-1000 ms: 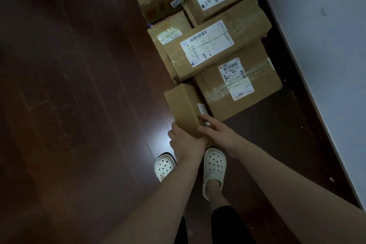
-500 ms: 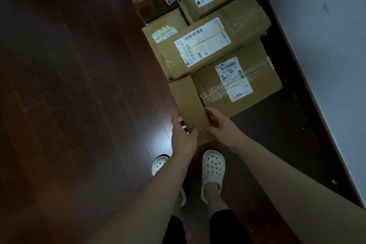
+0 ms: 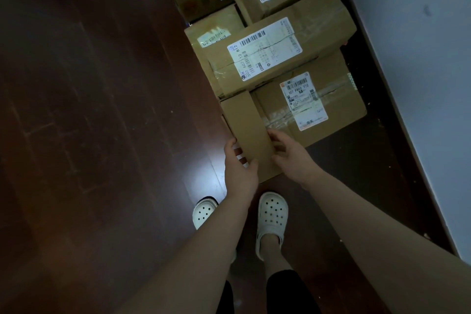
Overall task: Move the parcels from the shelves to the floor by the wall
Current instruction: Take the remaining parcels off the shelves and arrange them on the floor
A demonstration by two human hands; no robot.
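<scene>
Set-down, I'd say: narrow plain brown cardboard parcel (image 3: 247,130) on dark wooden floor (image 3: 102,135), against labelled box (image 3: 339,99) at its three o'clock. The left hand (image 3: 239,168) pinches its near end; the right hand (image 3: 293,160) grip unclear. Next: release.

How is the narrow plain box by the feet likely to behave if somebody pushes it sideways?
The narrow box shows a slim top face, so it may tip sideways rather than slide. The labelled box beside its right side would probably stop a fall toward the wall. Its flat, undented cardboard looks stiff.
</scene>
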